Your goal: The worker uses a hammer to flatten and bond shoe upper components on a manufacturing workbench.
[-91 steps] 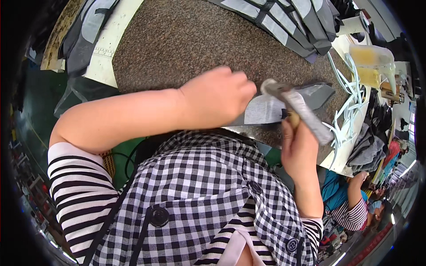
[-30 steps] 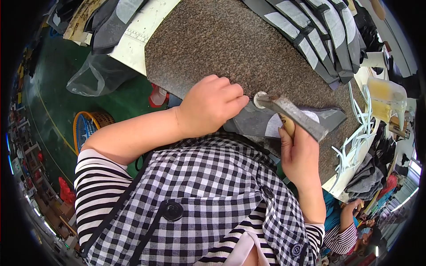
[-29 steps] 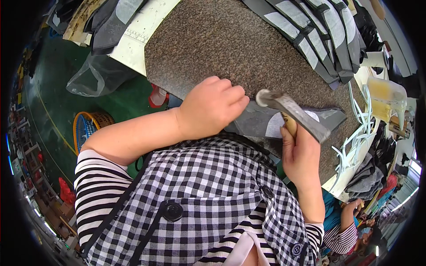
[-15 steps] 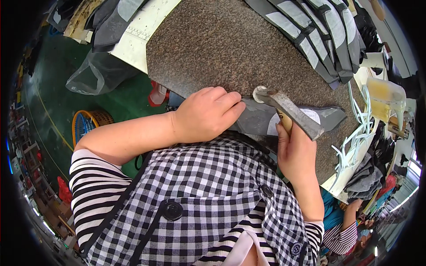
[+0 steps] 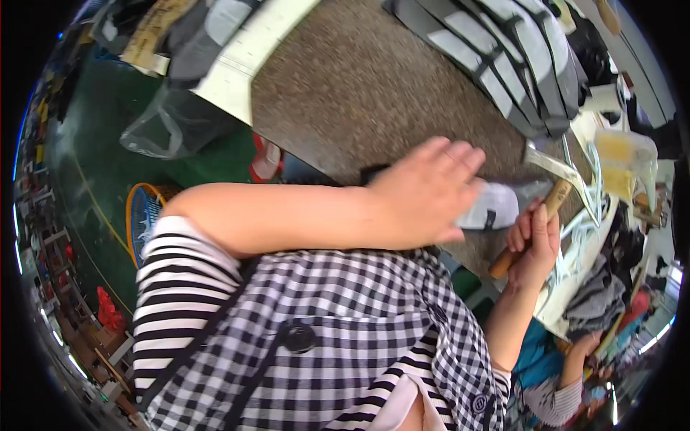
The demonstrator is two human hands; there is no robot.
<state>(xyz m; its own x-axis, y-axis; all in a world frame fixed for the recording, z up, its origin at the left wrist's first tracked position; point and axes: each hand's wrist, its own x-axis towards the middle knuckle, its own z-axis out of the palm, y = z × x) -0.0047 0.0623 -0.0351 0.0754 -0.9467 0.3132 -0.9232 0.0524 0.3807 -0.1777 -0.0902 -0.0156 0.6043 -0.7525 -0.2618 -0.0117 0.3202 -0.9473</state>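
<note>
My right hand is wrapped round the wooden handle of a hammer, its metal head raised over the right end of the stone slab. Slightly blurred, my left hand reaches across in front of me with its fingers stretched out. It covers part of a dark grey flat piece with a white patch, which lies at the slab's near edge. Whether the left fingers touch the piece I cannot tell.
Similar grey pieces with white patches are stacked on the far right of the speckled stone slab. Pale strips hang at the right edge. A plastic bag and a basket are at left. Another person's arm shows lower right.
My left hand has moved right along the piece and its fingers have straightened. My right hand has carried the hammer right, away from the small white disc where its head was.
</note>
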